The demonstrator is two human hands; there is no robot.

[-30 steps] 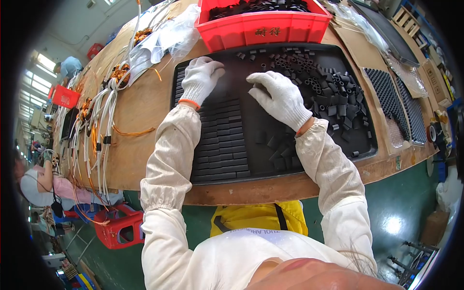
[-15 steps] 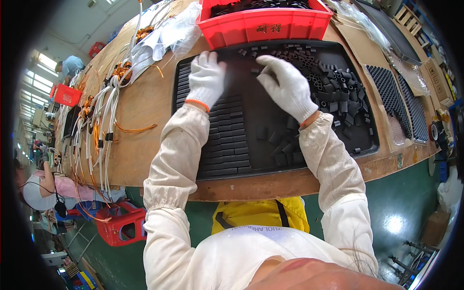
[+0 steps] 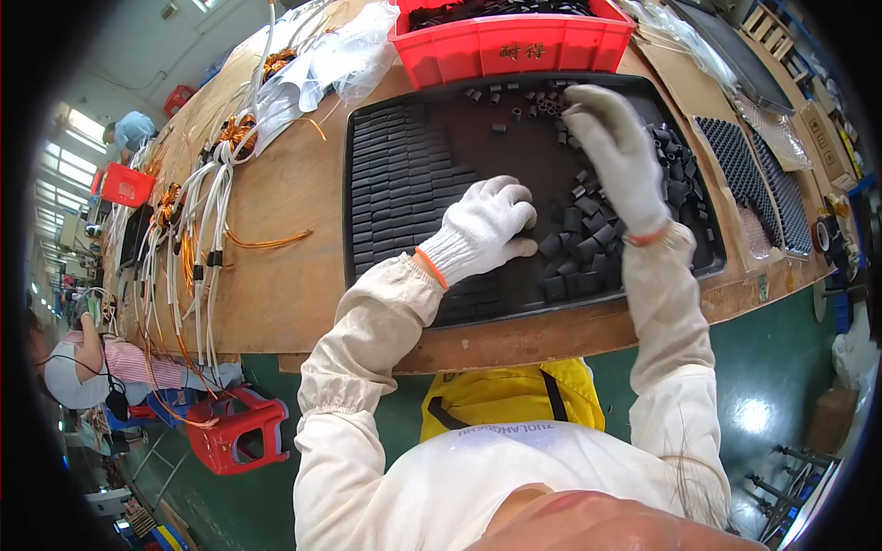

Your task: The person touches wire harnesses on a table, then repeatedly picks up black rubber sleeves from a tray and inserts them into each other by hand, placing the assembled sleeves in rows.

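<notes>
A black tray (image 3: 721,260) lies on the wooden table. Closely packed rows of black tube pieces (image 3: 395,174) fill its left part, and loose black pieces (image 3: 588,230) are scattered over the right part. My left hand (image 3: 491,220), in a white glove, is over the tray's middle, beside the loose pieces, its fingers curved and apart with nothing visible in them. Over the loose pieces at the upper right is my right hand (image 3: 616,151), also gloved and blurred; what its fingers hold, if anything, cannot be made out.
Behind the tray stands a red bin (image 3: 514,55) of black pieces. White cables (image 3: 216,193) with copper coils and clear plastic (image 3: 344,55) lie at the left. Black foam sheets (image 3: 735,174) lie at the right. A person (image 3: 92,358) is at the far left, near a red stool (image 3: 239,432).
My left hand has moved right and toward me, off the rows at the upper left. My right hand has moved right and away from me, over the loose pieces.
</notes>
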